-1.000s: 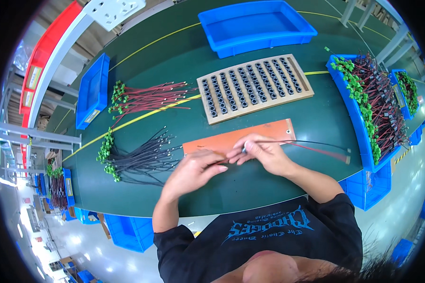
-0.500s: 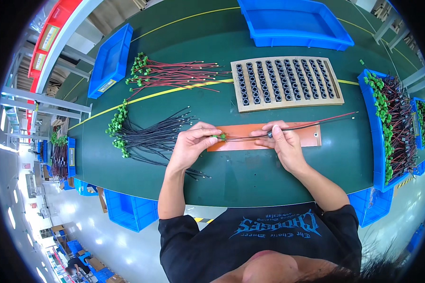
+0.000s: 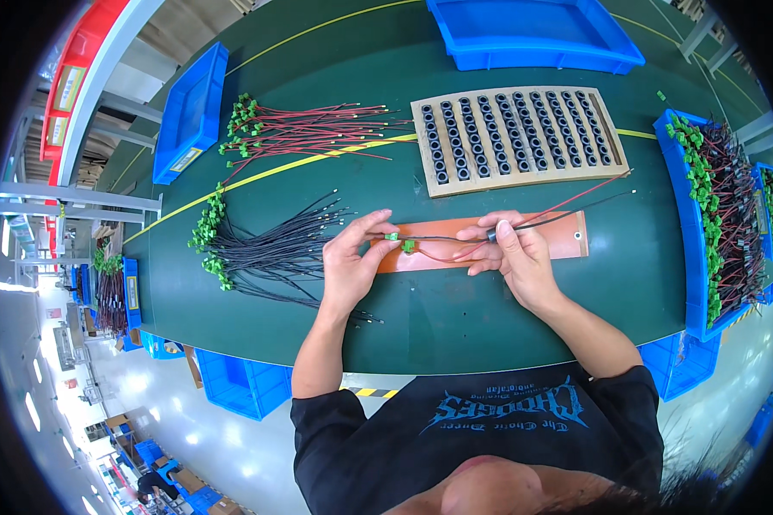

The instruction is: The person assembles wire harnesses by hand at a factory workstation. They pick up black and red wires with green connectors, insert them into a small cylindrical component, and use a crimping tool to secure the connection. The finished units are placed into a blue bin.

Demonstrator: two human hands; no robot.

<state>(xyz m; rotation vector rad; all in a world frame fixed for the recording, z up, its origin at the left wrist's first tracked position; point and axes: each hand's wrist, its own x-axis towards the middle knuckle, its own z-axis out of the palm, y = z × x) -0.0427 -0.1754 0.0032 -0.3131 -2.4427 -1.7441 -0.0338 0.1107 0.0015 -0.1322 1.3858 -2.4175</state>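
Observation:
My left hand (image 3: pixel 352 256) pinches a small green connector (image 3: pixel 392 237) on the end of a black wire (image 3: pixel 438 239). Just beside it, a second green connector (image 3: pixel 409 246), on a red wire (image 3: pixel 442 258), hangs loose over the orange strip (image 3: pixel 561 244). Between thumb and fingers, my right hand (image 3: pixel 522 262) grips a short black ring (image 3: pixel 491 234). Both wires run through my right hand at the ring. Their bare-tipped far ends spread apart to the right, the red above the black. How the wires sit inside the ring is hidden by my fingers.
A wooden tray (image 3: pixel 428 143) with rows of black rings lies beyond my hands. Bundles of red wires (image 3: pixel 318 129) and black wires (image 3: pixel 275 236) lie left. Blue bins stand at the back (image 3: pixel 532 56), left (image 3: pixel 165 163) and right (image 3: pixel 694 257), the right one full of wires.
The two wires, close together before, now stand apart at both ends. One green connector has come free of my left fingers, which hold the other. The view has shifted slightly.

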